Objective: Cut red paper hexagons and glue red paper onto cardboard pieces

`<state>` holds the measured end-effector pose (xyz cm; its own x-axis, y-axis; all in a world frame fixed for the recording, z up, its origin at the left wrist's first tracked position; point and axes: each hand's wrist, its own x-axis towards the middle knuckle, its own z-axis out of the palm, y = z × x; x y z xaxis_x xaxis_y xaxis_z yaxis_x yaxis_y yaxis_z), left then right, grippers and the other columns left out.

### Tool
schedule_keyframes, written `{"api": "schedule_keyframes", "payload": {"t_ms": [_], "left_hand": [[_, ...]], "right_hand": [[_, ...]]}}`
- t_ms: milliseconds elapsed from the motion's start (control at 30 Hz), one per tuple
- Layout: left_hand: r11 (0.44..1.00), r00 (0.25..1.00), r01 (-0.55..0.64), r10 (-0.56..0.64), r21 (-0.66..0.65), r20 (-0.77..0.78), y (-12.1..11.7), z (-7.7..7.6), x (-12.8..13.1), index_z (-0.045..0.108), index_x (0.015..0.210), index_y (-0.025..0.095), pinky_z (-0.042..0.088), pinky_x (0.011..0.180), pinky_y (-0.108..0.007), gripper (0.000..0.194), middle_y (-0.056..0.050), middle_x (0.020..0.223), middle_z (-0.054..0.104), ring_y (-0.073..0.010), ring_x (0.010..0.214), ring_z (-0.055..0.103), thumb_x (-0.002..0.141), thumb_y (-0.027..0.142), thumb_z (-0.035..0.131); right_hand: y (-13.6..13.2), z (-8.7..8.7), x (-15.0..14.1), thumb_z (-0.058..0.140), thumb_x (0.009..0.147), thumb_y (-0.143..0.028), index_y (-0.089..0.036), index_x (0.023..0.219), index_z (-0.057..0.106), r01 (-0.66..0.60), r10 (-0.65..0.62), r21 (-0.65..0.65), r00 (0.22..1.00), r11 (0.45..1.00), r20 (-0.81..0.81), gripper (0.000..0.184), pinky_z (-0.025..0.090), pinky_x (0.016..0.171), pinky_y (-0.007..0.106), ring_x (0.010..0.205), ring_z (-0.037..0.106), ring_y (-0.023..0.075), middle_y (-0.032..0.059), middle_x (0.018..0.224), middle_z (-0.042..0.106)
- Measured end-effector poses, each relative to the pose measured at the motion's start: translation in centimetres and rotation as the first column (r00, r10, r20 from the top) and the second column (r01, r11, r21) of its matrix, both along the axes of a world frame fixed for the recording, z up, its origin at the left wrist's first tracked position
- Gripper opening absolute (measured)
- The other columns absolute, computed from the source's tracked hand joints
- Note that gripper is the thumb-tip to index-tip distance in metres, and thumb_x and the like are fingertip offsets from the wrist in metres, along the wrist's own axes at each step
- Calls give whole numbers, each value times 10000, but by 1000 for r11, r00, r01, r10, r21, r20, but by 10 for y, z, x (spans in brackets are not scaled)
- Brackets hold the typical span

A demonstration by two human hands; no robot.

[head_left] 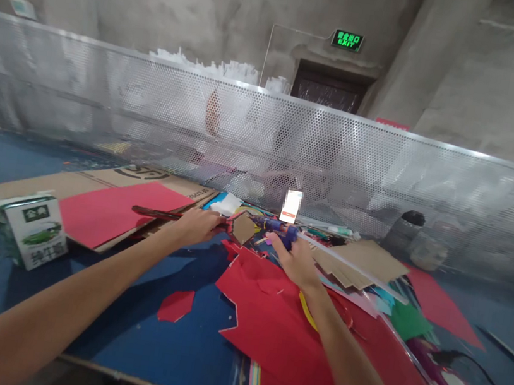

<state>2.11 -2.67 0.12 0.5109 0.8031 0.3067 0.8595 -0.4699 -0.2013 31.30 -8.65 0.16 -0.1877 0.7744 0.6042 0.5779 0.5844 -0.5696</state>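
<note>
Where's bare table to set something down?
Bare blue tabletop shows around the loose red cutout, between the milk carton, large red sheet and near edge; the left forearm overhangs its left side. Crowded: around the left hand and right hand, with the cardboard piece, glue gun and brown cardboard stack.

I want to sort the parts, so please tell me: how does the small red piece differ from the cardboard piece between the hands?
The red piece is bright red; the cardboard piece is brown. The red piece lies flat on the table; the cardboard piece seems tilted up, near the glue gun. Both have angular outlines.
</note>
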Motion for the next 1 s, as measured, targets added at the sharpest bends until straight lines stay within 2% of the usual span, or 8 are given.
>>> {"api": "schedule_keyframes", "payload": {"t_ms": [67,233,467,600,767,1000], "left_hand": [[1000,1000,-5,5,0,8,1,-1,0,729,1197,221,478,731,-343,356,-122,1071,754,-289,928,716,1026,382,462],[1000,1000,10,-10,-2,22,3,-3,-2,729,1192,213,475,740,-341,353,-123,1071,754,-282,925,713,1024,381,468],[1000,1000,3,-3,14,11,4,-4,-2,729,1182,217,456,687,-327,342,-119,1068,762,-277,919,723,1022,381,475],[1000,1000,-2,2,7,10,3,-2,-1,728,1172,215,455,693,-329,333,-117,1057,762,-276,910,723,1023,385,483],[1000,999,19,-19,-7,27,1,-1,0,731,1181,205,469,719,-348,355,-132,1069,757,-297,933,720,1031,383,463],[1000,1000,5,-5,1,14,-1,0,1,724,1210,217,468,721,-341,357,-120,1091,759,-293,947,725,1030,387,467]], "right_hand": [[-1,0,-1,552,989,-524,-199,1005,699,11,-11,17,1000,1000,13,357,494,843,326,903,701,254,61,934,761],[-2,1,-3,547,985,-505,-200,945,720,73,-76,52,995,996,59,353,490,864,347,930,705,282,85,913,764],[-4,2,-1,549,986,-528,-206,1018,671,27,-29,55,999,998,32,346,495,832,319,895,702,252,57,934,752],[-3,0,-3,543,981,-526,-213,946,680,97,-101,50,991,994,88,343,484,796,323,873,699,266,70,887,747],[-5,-1,-1,531,994,-551,-229,1016,659,47,-52,52,995,998,81,347,486,821,311,891,695,243,45,929,749],[-5,4,-2,543,981,-529,-195,969,712,60,-63,34,994,998,92,375,492,825,337,915,717,282,91,919,767]]}}
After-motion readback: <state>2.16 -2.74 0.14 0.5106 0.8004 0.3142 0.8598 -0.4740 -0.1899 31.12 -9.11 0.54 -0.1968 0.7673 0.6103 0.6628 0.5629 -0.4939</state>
